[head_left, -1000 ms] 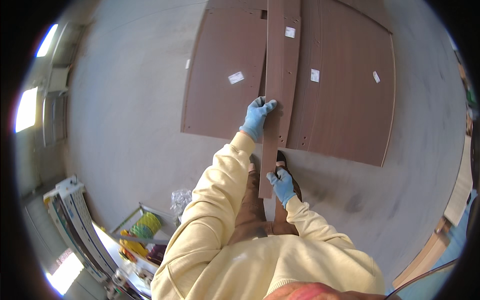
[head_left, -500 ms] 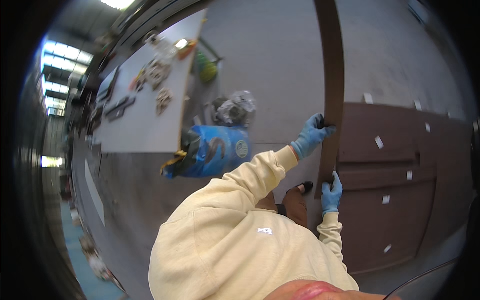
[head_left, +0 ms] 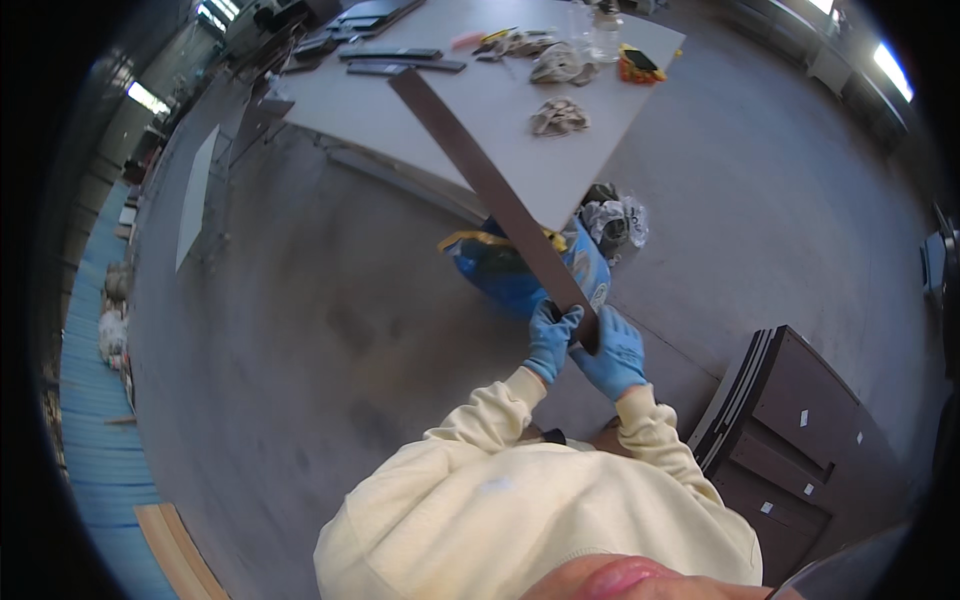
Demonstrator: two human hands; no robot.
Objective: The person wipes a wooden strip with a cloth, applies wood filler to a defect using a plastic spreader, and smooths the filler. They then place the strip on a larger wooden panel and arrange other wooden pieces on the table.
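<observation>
A long, flat brown strip (head_left: 485, 190) slants up and away from me, its far end over the white table. My left hand (head_left: 552, 342), in a blue glove, is closed around the strip's left edge near its lower end. On the other side, my right hand (head_left: 614, 355), also gloved in blue, grips the end of the strip. Beneath the strip lies a blue bag (head_left: 500, 280) with a yellow edge, beside the table's near corner. Both palms are hidden.
The white table (head_left: 365, 110) bears dark strips (head_left: 405, 67), crumpled cloths (head_left: 560, 117), a clear bottle (head_left: 605, 38) and an orange item (head_left: 640, 68). A clear plastic bag (head_left: 622, 220) lies by the blue one. Brown panels (head_left: 770, 430) are stacked at right; wooden planks (head_left: 180, 550) lie lower left.
My view has turned left, toward the table. The strip has swung to point at the table, and my hands have come close together at its lower end.
</observation>
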